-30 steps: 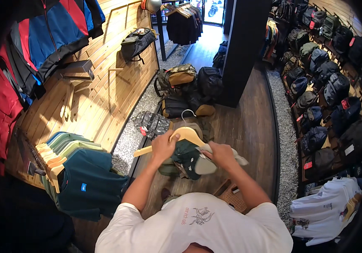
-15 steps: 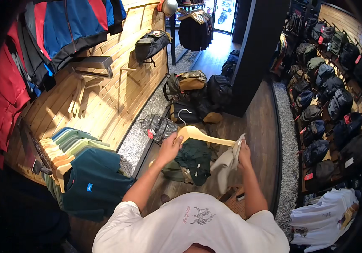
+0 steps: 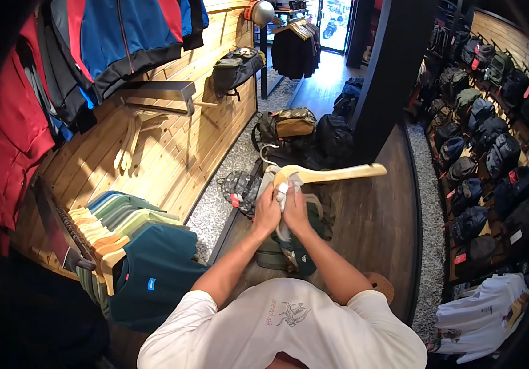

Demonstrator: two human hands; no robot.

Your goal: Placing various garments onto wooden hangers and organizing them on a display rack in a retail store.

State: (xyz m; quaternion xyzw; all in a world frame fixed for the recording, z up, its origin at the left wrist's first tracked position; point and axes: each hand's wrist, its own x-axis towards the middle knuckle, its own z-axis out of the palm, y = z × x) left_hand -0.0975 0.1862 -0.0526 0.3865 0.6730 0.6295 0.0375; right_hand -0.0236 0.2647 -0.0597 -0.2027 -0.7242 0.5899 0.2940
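A pale wooden clothes hanger point(image 3: 332, 174) with a metal hook reaches out to the right in front of me. A light grey cloth point(image 3: 284, 232) is bunched round its left end and hangs down between my hands. My left hand point(image 3: 268, 210) is closed on the cloth near the hook side. Right beside it, my right hand point(image 3: 295, 210) grips the same cloth. A small white patch, maybe a tag, shows between my fingertips. The hanger's right arm is bare. My fingers hide how the cloth lies against the wood.
Below my hands lie dark green garments point(image 3: 298, 258) and bags. A rail of shirts point(image 3: 160, 270) on wooden hangers stands at left, under hanging jackets point(image 3: 135, 43). Backpacks point(image 3: 292, 123) sit ahead by a black pillar point(image 3: 384, 80). More backpacks point(image 3: 498, 154) line the right wall.
My right hand has moved left from the hanger's right end, bringing the grey cloth to the left end beside my left hand. The hanger's right end is now uncovered.
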